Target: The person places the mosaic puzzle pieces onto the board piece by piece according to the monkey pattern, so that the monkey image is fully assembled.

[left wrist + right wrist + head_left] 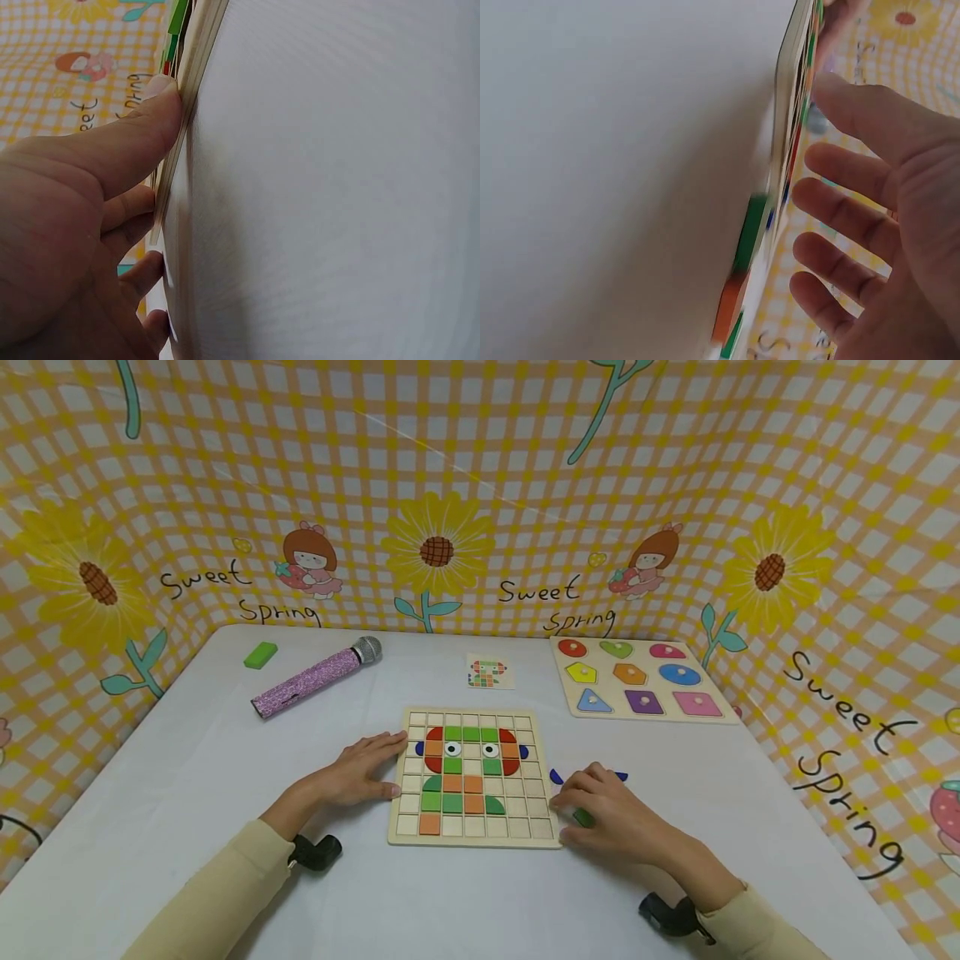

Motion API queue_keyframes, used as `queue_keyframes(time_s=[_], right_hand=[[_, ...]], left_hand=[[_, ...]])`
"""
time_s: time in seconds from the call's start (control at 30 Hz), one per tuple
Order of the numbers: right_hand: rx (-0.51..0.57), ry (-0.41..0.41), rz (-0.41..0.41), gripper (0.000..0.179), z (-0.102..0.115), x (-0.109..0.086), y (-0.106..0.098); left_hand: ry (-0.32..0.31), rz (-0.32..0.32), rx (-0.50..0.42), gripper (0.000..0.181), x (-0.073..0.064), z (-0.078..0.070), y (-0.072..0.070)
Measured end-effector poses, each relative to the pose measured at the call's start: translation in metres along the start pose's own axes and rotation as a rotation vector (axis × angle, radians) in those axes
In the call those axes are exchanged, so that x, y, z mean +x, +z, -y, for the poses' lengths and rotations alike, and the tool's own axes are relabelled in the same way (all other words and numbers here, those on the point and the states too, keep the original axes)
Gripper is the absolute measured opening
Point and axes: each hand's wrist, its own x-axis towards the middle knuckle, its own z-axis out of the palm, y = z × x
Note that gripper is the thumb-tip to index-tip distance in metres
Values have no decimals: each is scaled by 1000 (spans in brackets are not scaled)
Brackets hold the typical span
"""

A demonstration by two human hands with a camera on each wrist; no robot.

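Observation:
A wooden grid board [474, 842] lies on the white table with red, green, orange and blue tiles and two eye tiles set in its cells. At its left edge is my left hand [352, 770], its thumb [142, 124] touching the rim and the other fingers stretched along the side. My right hand [618, 818] hovers by the right edge, fingers loosely bent and nothing between them. Beneath it lie a green tile [750, 232], an orange tile [729, 306] and another green one, partly hidden in the head view. Blue half-round tiles [556, 777] lie just beyond the right fingers.
Behind the board lies a small picture card [491, 673]. A glittery pink microphone [311, 683] and a green block [260, 655] are at the back left. A knobbed shape puzzle [647, 713] lies back right. A checked cloth [480, 468] hangs around the table.

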Motion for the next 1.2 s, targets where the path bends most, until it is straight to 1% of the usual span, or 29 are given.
queue_keyframes(time_s=[0.1, 0.27, 0.47, 0.73, 0.97, 1.1, 1.2], right_hand=[[-14, 8, 3, 34, -10, -7, -2], [-31, 43, 40, 34, -21, -14, -2], [-40, 29, 54, 31, -28, -16, -5], [-44, 28, 76, 26, -30, -15, -5], [-12, 3, 46, 18, -26, -12, -6], [-5, 6, 75, 20, -24, -12, -7], [-2, 27, 100, 24, -25, -16, -8]], left_hand=[[-2, 1, -1, 75, 0, 0, 0], [-8, 5, -5, 75, 1, 1, 1], [-9, 3, -6, 76, 1, 1, 1], [-10, 0, -1, 76, 1, 2, 1], [-14, -5, 8, 75, 1, 2, 1], [-12, 3, 4, 75, 2, 3, 2], [-12, 8, 6, 76, 2, 3, 2]])
